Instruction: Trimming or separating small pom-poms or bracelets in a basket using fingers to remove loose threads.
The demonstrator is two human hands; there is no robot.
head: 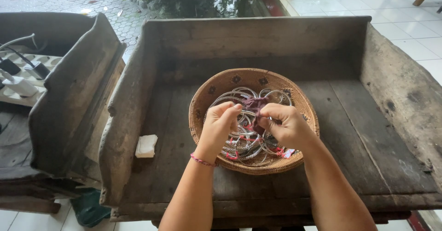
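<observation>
Both hands – left (220,122), right (284,123) – pinch a dark cloth (254,105) betw. them, directly over bangles (244,143) in basket (207,97) on worktop (368,153).

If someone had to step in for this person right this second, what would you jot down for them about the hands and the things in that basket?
Left hand: over the basket, fingertips pinched on a silver bangle, next to the dark purple cloth.
Right hand: closed on the dark purple cloth, held against that bangle.
Woven basket: sits in the middle of the old wooden tray table, holding a pile of silver bangles, several with red tags.
Folded white cloth: lies on the table, left of the basket, untouched.
Done: one bangle is in hand with the cloth on it.
Left: the pile in the basket; I cannot tell which bangles have already been handled.
</observation>
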